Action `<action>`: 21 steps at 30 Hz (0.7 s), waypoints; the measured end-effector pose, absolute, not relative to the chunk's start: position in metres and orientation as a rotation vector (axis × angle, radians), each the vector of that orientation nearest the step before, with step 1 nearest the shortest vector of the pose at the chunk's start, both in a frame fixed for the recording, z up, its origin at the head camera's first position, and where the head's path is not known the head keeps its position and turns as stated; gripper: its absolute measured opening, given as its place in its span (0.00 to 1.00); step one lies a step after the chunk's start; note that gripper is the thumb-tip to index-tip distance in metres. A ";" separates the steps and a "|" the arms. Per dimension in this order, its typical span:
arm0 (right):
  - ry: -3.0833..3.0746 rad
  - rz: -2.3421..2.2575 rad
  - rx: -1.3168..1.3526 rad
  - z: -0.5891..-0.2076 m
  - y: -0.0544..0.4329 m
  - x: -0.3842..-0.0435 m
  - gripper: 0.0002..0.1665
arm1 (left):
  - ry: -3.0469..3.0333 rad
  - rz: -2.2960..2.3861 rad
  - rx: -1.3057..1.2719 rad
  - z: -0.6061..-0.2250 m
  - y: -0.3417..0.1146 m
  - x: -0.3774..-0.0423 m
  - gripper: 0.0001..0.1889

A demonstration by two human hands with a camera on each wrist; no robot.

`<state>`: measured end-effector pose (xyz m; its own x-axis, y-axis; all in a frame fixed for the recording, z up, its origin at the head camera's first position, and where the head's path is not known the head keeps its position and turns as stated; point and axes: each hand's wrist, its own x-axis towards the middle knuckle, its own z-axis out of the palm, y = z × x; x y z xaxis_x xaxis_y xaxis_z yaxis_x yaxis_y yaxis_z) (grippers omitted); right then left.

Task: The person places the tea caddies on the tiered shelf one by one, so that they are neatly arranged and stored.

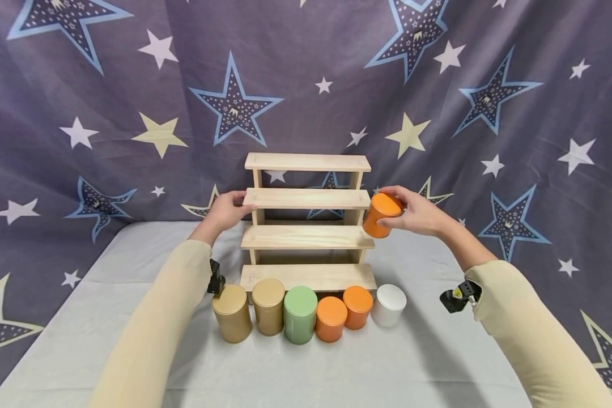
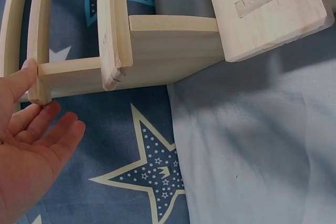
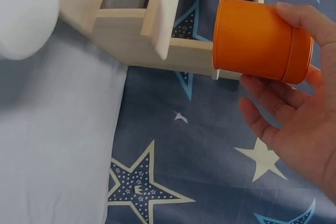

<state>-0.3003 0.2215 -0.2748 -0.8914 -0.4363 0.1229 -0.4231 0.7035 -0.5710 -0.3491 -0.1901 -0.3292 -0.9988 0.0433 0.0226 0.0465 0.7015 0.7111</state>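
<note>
In the head view my right hand point(image 1: 413, 212) grips an orange canister point(image 1: 379, 218) near its lid, thumb on one side and fingers on the other. The canister is tilted and held off the table, beside the right end of the second-highest step of a wooden tiered shelf point(image 1: 306, 198). My left hand point(image 1: 226, 211) pinches the left end of that same step. Up close in the left wrist view, its thumb point(image 2: 26, 72) lies against the board's end with a finger underneath. The right wrist view shows the orange canister point(image 3: 257, 40) overlapping the shelf's side.
In front of the shelf stand two gold canisters point(image 1: 232, 314), a green canister point(image 1: 300, 316), two more orange canisters point(image 1: 331, 320) and a white canister point(image 1: 389, 306). A pale cloth point(image 1: 362, 374) covers the table. Behind hangs a star-patterned curtain point(image 1: 306, 68).
</note>
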 end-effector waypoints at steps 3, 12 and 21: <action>2.891 -0.942 -0.721 -0.273 0.216 -0.305 0.41 | -2.890 -1.213 -0.086 -0.329 -0.191 -0.350 0.32; 2.910 -0.939 -0.704 -0.264 0.196 -0.317 0.42 | -2.885 -1.209 -0.089 -0.329 -0.190 -0.349 0.31; 2.896 -0.906 -0.710 -0.258 0.171 -0.324 0.42 | -2.880 -1.210 -0.085 -0.329 -0.190 -0.348 0.31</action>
